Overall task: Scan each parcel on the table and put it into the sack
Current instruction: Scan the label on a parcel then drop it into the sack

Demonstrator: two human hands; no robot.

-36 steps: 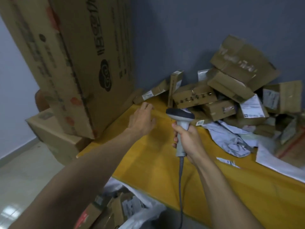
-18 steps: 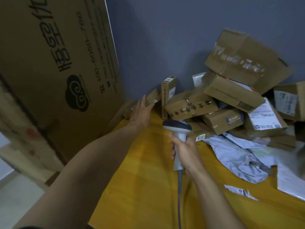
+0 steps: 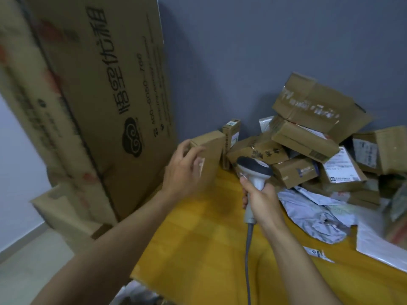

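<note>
My left hand [image 3: 185, 170] grips a long flat cardboard parcel [image 3: 212, 155], lifted upright above the yellow table [image 3: 209, 245] near its far left corner. My right hand [image 3: 261, 197] holds a grey handheld scanner [image 3: 253, 170] by its handle, its dark head just right of the parcel and its cable hanging down. A heap of cardboard parcels [image 3: 308, 139] and grey plastic mailers [image 3: 319, 214] lies at the table's far right against the wall. Only a white scrap of the sack [image 3: 130, 293] shows below the table's near edge.
A very large printed cardboard box [image 3: 99, 95] leans at the left, close to my left hand. A smaller carton [image 3: 63, 208] sits on the floor beneath it. A slim upright box [image 3: 230, 137] stands behind the held parcel. A loose label [image 3: 317, 254] lies on the table.
My left hand reached to the far corner, took hold of the flat parcel lying there and lifted it upright toward the scanner. The scanner hand stayed roughly in place.
</note>
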